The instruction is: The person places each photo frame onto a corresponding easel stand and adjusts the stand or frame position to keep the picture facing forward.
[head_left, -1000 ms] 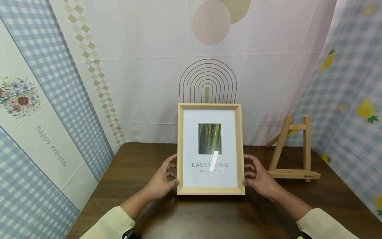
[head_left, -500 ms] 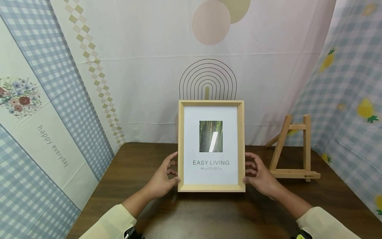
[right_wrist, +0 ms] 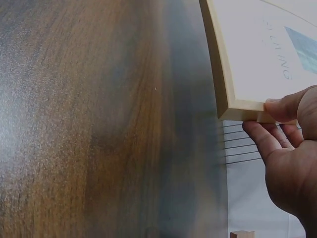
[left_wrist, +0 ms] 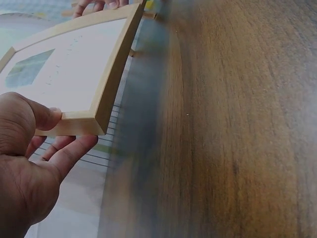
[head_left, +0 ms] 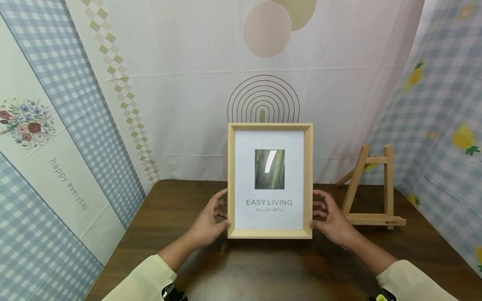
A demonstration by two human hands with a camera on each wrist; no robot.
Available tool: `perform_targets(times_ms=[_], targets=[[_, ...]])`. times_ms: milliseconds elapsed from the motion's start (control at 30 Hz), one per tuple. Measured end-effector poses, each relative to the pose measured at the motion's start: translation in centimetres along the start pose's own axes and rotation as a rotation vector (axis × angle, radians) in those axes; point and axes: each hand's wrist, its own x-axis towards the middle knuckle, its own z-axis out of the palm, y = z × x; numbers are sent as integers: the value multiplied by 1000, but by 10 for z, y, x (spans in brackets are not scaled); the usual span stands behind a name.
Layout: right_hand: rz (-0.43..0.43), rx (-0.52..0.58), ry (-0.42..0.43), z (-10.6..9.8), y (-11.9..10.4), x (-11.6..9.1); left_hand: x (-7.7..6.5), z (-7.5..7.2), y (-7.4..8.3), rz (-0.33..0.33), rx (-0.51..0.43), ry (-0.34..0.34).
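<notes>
A light wooden picture frame with a white sheet reading EASY LIVING and a small bamboo photo stands upright between both hands, raised off the tabletop in the wrist views. My left hand grips its left side near the bottom corner; in the left wrist view the thumb lies on the front edge and the fingers press the side. My right hand pinches the opposite side likewise, thumb at the front rim, fingers along the side. The frame's back is hidden.
A small wooden easel stands at the right on the dark brown wooden table. A white patterned cloth hangs behind, with blue checked cloths at both sides.
Both hands have raised the picture frame a little and shifted it slightly right. Its top has tipped more upright, and the light reflection has slid up onto the bamboo photo.
</notes>
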Motion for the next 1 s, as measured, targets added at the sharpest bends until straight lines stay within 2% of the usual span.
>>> perform_targets(times_ms=[433,633,1000], targets=[[-20,-51,23,-8,-2,0,7,4,2,54,9,-15],[-38,-78,36,-12,-3,-1,10,9,3,86,17,-2],[-80,-108,59,-21,-4,-4,18,17,6,91,15,-5]])
